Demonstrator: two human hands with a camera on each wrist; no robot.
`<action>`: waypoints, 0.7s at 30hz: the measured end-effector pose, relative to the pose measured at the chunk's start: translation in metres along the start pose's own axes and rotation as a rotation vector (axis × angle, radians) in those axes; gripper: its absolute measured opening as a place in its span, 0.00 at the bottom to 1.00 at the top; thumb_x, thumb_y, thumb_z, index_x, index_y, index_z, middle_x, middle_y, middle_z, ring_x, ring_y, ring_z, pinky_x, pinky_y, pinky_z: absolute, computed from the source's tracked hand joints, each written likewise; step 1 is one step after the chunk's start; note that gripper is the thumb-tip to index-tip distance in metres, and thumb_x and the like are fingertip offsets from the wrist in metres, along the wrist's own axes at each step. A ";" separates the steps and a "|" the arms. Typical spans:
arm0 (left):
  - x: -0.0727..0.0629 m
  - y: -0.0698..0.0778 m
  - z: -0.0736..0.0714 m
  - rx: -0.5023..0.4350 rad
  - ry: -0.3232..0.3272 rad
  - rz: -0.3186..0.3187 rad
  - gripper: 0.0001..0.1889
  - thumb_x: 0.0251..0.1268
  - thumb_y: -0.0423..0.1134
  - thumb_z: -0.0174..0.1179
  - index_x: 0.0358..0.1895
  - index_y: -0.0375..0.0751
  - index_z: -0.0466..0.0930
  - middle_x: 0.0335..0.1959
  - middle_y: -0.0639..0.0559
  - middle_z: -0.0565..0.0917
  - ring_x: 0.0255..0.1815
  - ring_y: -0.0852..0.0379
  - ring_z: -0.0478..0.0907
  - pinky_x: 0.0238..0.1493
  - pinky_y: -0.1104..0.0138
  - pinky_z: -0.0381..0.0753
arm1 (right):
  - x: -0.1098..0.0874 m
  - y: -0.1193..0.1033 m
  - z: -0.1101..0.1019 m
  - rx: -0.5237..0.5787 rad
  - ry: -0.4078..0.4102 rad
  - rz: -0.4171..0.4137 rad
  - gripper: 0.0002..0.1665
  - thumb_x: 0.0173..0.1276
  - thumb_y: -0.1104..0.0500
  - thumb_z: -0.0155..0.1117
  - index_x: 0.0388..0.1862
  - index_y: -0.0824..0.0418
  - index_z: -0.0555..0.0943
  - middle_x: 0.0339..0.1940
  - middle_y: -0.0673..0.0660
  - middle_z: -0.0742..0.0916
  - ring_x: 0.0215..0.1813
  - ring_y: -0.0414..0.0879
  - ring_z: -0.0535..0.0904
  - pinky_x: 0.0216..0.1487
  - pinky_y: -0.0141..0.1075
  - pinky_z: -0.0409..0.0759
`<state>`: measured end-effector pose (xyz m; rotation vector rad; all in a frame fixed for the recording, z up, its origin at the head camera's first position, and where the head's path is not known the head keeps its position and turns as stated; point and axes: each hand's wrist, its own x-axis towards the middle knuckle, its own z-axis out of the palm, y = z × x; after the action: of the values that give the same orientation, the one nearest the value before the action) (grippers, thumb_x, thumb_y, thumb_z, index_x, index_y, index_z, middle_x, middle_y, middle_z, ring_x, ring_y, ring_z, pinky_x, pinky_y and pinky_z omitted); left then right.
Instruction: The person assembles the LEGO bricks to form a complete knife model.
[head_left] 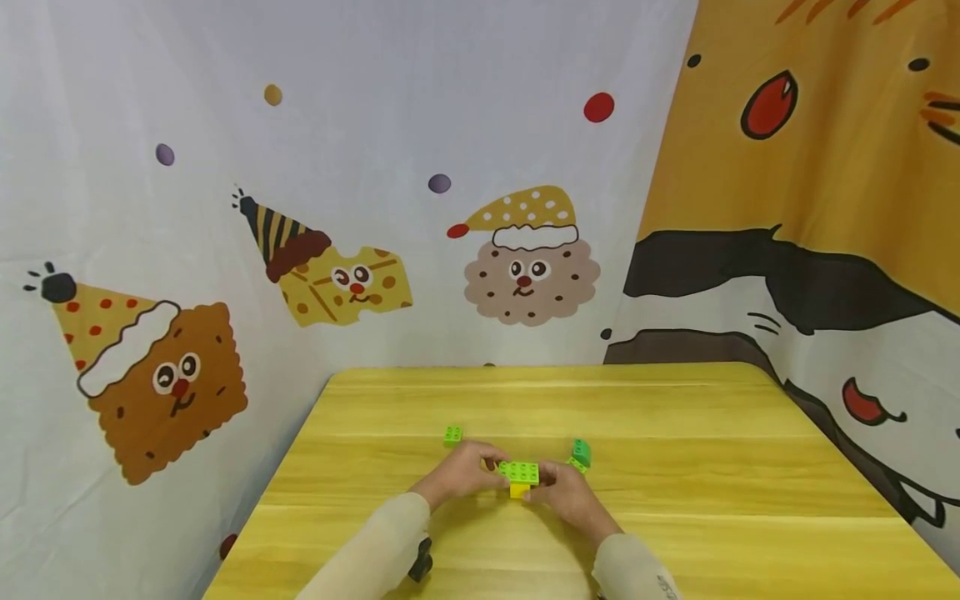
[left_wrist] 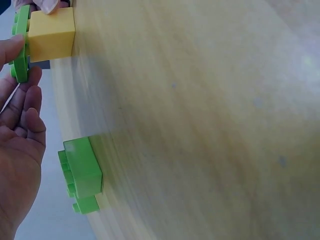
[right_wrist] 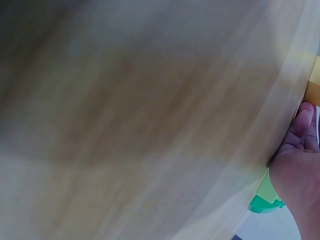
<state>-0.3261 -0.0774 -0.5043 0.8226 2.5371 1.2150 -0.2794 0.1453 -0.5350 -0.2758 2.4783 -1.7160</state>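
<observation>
A light green studded brick (head_left: pixel 519 472) sits on top of a yellow brick (head_left: pixel 519 491) between my two hands, over the middle of the table. My left hand (head_left: pixel 467 472) pinches the green brick's left end between thumb and fingers, as the left wrist view shows of this thin green piece (left_wrist: pixel 20 45). From the other side, my right hand (head_left: pixel 567 496) grips the yellow brick, its fingertips right at the yellow side (right_wrist: pixel 314 87). The plain yellow face (left_wrist: pixel 52 34) is turned toward the left wrist camera. Part of the right hand's grip is hidden.
Beyond my left hand stands a small light green brick (head_left: pixel 453 435); the left wrist view shows green bricks (left_wrist: pixel 82 167) there. Behind my right hand, a darker green curved brick (head_left: pixel 582 452) sits at a light green one (head_left: pixel 577 465). A printed curtain (head_left: pixel 420 100) borders the wooden table (head_left: pixel 675 417).
</observation>
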 end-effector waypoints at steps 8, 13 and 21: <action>0.001 0.000 -0.001 -0.007 -0.025 -0.007 0.15 0.59 0.42 0.72 0.51 0.49 0.87 0.36 0.63 0.82 0.36 0.61 0.76 0.35 0.68 0.77 | 0.000 -0.004 0.001 -0.005 0.005 0.019 0.17 0.59 0.64 0.75 0.48 0.65 0.84 0.41 0.53 0.87 0.41 0.46 0.79 0.44 0.40 0.79; 0.002 -0.001 0.000 -0.021 -0.027 -0.022 0.17 0.59 0.42 0.72 0.52 0.48 0.87 0.37 0.63 0.82 0.36 0.61 0.75 0.35 0.68 0.78 | 0.000 -0.004 0.000 -0.012 0.009 0.033 0.18 0.59 0.64 0.75 0.49 0.64 0.84 0.42 0.53 0.87 0.43 0.46 0.80 0.44 0.40 0.80; 0.005 0.001 0.002 -0.007 -0.025 -0.038 0.17 0.58 0.41 0.73 0.51 0.47 0.87 0.37 0.63 0.82 0.35 0.61 0.76 0.34 0.67 0.78 | -0.002 -0.006 0.000 -0.017 -0.004 0.052 0.21 0.60 0.64 0.74 0.52 0.66 0.83 0.44 0.53 0.86 0.46 0.47 0.80 0.47 0.43 0.80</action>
<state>-0.3287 -0.0727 -0.5043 0.7789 2.5151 1.1937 -0.2767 0.1440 -0.5295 -0.2138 2.4759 -1.6737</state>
